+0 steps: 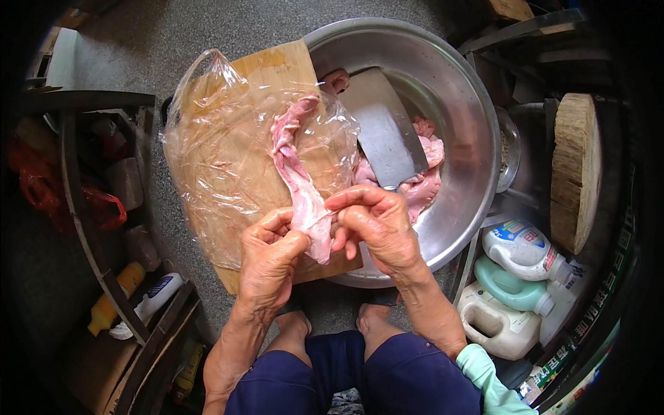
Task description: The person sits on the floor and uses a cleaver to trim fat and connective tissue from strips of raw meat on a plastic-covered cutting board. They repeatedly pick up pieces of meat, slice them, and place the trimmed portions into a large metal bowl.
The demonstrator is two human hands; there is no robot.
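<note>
Bare knees in dark blue shorts [360, 380] frame the bottom of the view, feet planted on a grey speckled floor [138, 41], as a person squats over a wooden cutting board [277, 66]. Both hands meet at the board's near edge: the left hand [271, 256] pinches the lower end of a long pink strip of raw meat [297, 173] between thumb and curled fingers, while the right hand [377, 225] grips the same end from the other side, fingers closed narrowly on it. That strip runs away from the hands up the middle of the board, lying on a crumpled clear plastic bag [221, 152] that covers most of the wood. At the board's right edge sits a wide steel basin [470, 131] holding more pink meat [425, 176], with a broad cleaver [384, 128] resting blade-down across it. Jugs of detergent [515, 277] stand on the floor to the right, near an upright wooden chopping block [575, 169]. Bottles [135, 297] crowd a rack on the left.
</note>
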